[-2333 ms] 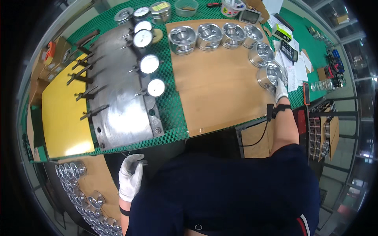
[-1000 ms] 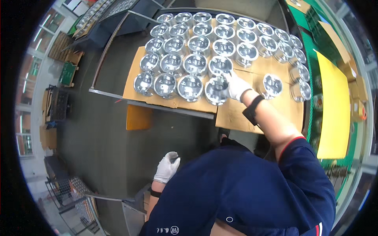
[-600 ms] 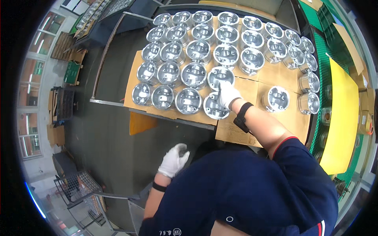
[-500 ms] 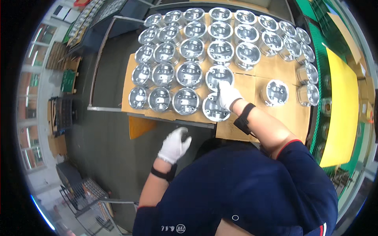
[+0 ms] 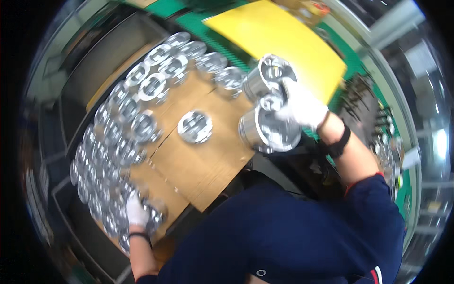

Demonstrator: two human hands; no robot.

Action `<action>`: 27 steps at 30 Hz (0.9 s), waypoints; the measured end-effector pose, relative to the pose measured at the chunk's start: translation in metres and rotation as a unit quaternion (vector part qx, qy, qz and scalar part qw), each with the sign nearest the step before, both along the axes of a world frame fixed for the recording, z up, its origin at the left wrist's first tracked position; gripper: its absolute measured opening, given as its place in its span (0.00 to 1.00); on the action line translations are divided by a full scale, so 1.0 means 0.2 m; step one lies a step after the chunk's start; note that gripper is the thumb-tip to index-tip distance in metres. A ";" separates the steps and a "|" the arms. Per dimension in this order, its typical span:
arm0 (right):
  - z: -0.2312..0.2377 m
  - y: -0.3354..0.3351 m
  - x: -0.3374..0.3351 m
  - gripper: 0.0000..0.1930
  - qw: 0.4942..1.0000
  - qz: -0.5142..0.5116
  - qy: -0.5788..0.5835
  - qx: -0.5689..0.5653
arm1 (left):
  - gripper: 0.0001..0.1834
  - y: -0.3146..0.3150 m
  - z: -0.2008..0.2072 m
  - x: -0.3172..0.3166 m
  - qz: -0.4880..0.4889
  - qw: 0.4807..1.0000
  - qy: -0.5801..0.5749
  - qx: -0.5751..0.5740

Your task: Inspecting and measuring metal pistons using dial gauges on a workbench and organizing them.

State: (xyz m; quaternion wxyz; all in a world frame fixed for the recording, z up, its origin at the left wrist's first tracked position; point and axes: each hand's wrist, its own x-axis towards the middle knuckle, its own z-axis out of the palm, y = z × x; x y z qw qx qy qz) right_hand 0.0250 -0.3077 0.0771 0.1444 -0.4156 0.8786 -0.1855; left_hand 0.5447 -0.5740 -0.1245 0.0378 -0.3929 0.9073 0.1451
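My right hand point(image 5: 305, 106), in a white glove, grips two silvery metal pistons side by side. The upper piston point(image 5: 255, 84) tilts over the edge of the yellow sheet, and the lower piston point(image 5: 278, 135) hangs past the cardboard's right edge, hollow side showing. Down at the left, my gloved left hand point(image 5: 137, 211) reaches in among the packed pistons point(image 5: 109, 168); its fingers are smeared by motion, and whether it grips one is unclear. A single piston point(image 5: 195, 127) stands apart on the brown cardboard point(image 5: 215, 168).
A yellow sheet point(image 5: 283, 33) lies on green mesh beyond the cardboard. A dark bench with metal parts point(image 5: 359, 102) is at the right. A grey metal bin point(image 5: 113, 52) borders the far left side of the table.
My view has swung to the right. My right hand has lifted two pistons from the near row and carried them right. My left hand has moved from beside the table onto the pistons.
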 end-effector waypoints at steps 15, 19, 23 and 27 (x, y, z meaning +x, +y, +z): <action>-0.36 0.72 -2.06 0.28 0.938 -0.217 0.049 0.265 | 0.38 0.57 0.84 -1.29 -0.125 0.982 -0.136 -0.037; -0.34 0.69 -2.19 0.23 0.935 -0.196 0.027 0.295 | 0.35 0.69 1.08 -1.99 -0.317 0.944 -0.056 -0.074; -0.55 0.75 -2.40 0.32 0.912 -0.325 -0.054 0.246 | 0.36 0.78 1.11 -2.82 -0.445 0.885 -0.043 -0.133; -0.48 0.84 -2.28 0.32 0.874 -0.472 -0.094 0.064 | 0.33 0.97 1.12 -3.61 -0.570 0.793 0.019 -0.215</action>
